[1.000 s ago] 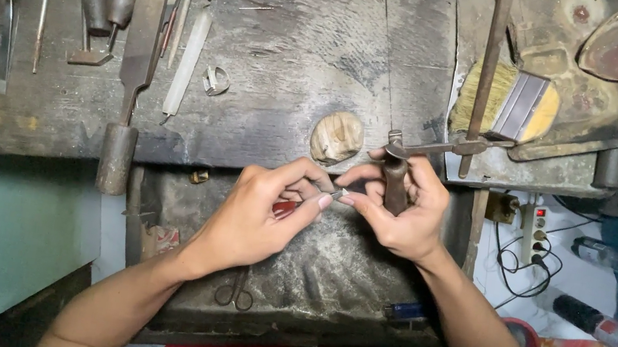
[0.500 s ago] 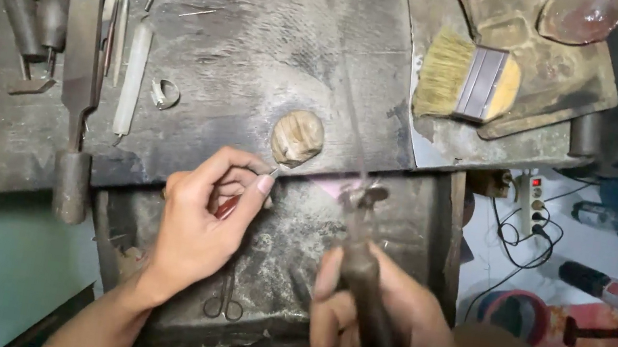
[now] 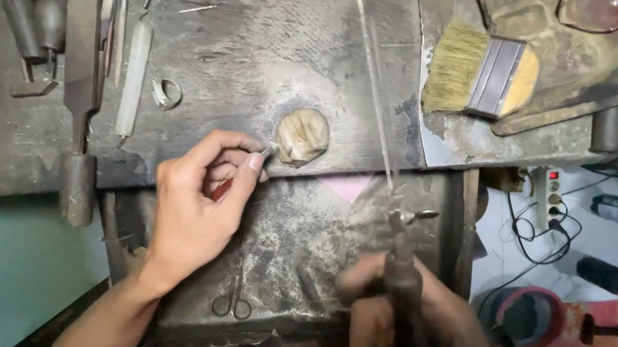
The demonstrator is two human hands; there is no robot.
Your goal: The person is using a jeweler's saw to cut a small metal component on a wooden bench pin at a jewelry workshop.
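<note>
Head view: left hand point(image 3: 198, 206) pinched a small piece at frame centre; right hand point(image 3: 414, 344), lower right, gripped a saw frame point(image 3: 401, 269), long axis pointing up-left.

**Hands at the bench**

We note our left hand point(image 3: 198, 206) reaching up from the lower left, forearm angled, thumb and forefinger pinched together at their tips, other fingers curled under. Our right hand point(image 3: 422, 345) sits low and blurred, fist wrapped tight, knuckles toward us, wrist out of frame.
</note>
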